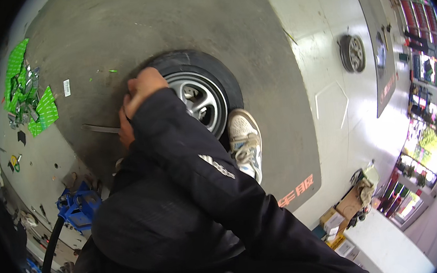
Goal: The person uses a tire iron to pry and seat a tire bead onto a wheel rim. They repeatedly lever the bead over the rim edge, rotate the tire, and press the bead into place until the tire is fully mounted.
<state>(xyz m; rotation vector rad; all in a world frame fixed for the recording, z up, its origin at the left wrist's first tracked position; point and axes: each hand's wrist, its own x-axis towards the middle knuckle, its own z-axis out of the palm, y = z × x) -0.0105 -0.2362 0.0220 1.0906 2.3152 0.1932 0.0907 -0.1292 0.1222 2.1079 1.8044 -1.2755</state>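
A wheel with a black tyre [228, 77] and a silver alloy rim [205, 96] lies flat on a dark mat. My right hand [146, 89] is closed in a fist at the tyre's left edge; what lies inside its fingers is hidden. Just below it, my left hand [126, 128] is mostly covered by my right sleeve, and its visible fingers are curled. A flat metal bar like a tyre lever [101, 129] runs leftward out of the left hand. My white shoe [245, 140] stands against the tyre's near right side.
Crumpled green packaging [43, 115] with metal bits lies at the left. A blue floor jack [80, 205] with a black handle stands lower left. Another wheel rim [352, 53] lies on the pale floor at right. Boxes [333, 223] sit by a white table [384, 247].
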